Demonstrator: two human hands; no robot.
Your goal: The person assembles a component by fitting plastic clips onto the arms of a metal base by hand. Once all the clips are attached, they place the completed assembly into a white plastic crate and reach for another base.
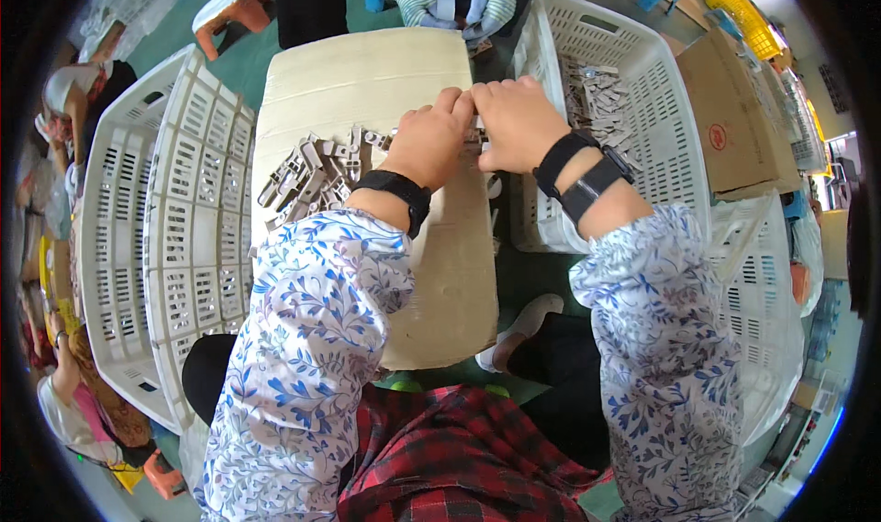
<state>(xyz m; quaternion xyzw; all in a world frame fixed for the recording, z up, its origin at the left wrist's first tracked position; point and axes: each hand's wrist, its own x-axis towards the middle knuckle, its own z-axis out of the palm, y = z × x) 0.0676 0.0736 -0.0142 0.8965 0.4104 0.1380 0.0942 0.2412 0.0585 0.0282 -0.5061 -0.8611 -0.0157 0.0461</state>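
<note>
My left hand point(429, 143) and my right hand point(519, 125) meet at the right edge of a cream-coloured board point(367, 67), fingertips almost touching. Both are closed, with fingers bent over a small grey plastic piece point(475, 136), of which only bits show between them. Its exact kind is hidden by my fingers. To the left of my left hand lies a loose pile of grey plastic parts point(315, 178), shaped like short channels or clips. Some of these reach right up to my left wrist.
A white slatted crate point(684, 145) at the right holds many similar parts point(601, 109). More white crates point(197, 219) stand at the left. Across the board, a person in striped gloves point(496, 0) holds a pale round object. A cardboard box point(734, 118) is at far right.
</note>
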